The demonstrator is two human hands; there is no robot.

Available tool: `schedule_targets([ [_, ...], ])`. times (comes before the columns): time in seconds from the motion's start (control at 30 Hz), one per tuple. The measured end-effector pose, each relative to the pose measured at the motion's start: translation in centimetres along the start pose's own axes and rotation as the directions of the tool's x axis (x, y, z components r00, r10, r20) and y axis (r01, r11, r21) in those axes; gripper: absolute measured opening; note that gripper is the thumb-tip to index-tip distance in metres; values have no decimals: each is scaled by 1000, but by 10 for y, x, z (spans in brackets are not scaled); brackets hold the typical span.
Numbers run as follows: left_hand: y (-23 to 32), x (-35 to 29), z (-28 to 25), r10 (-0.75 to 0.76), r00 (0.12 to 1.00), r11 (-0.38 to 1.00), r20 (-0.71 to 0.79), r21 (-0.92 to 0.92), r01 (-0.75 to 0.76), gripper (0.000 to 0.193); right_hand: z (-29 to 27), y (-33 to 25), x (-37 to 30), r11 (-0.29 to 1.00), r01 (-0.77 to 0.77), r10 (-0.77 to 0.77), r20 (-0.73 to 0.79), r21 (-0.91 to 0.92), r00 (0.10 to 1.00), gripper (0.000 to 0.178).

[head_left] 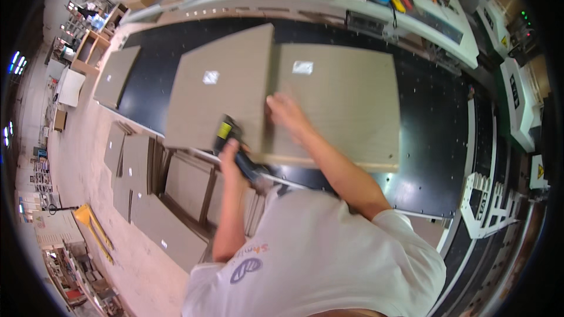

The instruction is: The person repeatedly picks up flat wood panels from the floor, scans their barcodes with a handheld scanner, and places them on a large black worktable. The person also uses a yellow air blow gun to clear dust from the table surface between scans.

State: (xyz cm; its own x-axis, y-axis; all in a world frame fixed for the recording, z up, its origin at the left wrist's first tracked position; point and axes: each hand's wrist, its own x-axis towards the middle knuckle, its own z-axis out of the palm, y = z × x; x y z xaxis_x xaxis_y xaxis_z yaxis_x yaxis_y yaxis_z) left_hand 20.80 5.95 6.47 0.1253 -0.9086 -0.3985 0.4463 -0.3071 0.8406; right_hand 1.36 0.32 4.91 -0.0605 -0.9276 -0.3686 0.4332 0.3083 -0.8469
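Note:
My left hand (230,155) is wrapped round a black handheld scanner (224,133) with a yellow-green patch, held over the lower edge of the left grey-brown panel (205,103). My right hand (286,113) has its fingers at that panel's right edge; motion blurs it slightly. The left panel sits at an angle, its corner at the far end sticking out past its neighbour. Beside it a second grey-brown panel (346,105) lies flat. Both carry a small white label near the far side.
The panels rest on a black machine table (432,141). A smaller panel (117,76) lies at its left end. More panels (167,223) stand stacked below on the left, near a yellow pallet jack (94,229). Tools lie on the white machine beam (411,29) beyond.

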Motion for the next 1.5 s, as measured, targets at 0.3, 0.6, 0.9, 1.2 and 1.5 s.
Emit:
schedule_targets([
  [0.3, 14, -69, 54, -397, 636, 902, 662, 408, 139, 46, -97, -17, -86, 996, 87, -84, -244, 5, 966, 30],
  [0.6, 13, 116, -22, 126, 978, 958, 164, 235, -162, 19, -270, 1, -226, 961, 218, -276, -696, -173, 663, 25],
  [0.9, 40, 188, -88, 300, 953, 888, 30, 356, -291, 41, -384, -75, -279, 448, -370, -776, -559, -814, 292, 26],
  [1.2, 45, 186, -98, 227, 974, 915, 1, 342, -214, 41, -287, -26, -157, 108, -291, -850, -240, -951, 469, 47],
  [1.5, 19, 161, -100, 283, 959, 884, -13, 391, -256, 39, -369, -47, -135, 303, -394, -916, -378, -868, 130, 27],
])
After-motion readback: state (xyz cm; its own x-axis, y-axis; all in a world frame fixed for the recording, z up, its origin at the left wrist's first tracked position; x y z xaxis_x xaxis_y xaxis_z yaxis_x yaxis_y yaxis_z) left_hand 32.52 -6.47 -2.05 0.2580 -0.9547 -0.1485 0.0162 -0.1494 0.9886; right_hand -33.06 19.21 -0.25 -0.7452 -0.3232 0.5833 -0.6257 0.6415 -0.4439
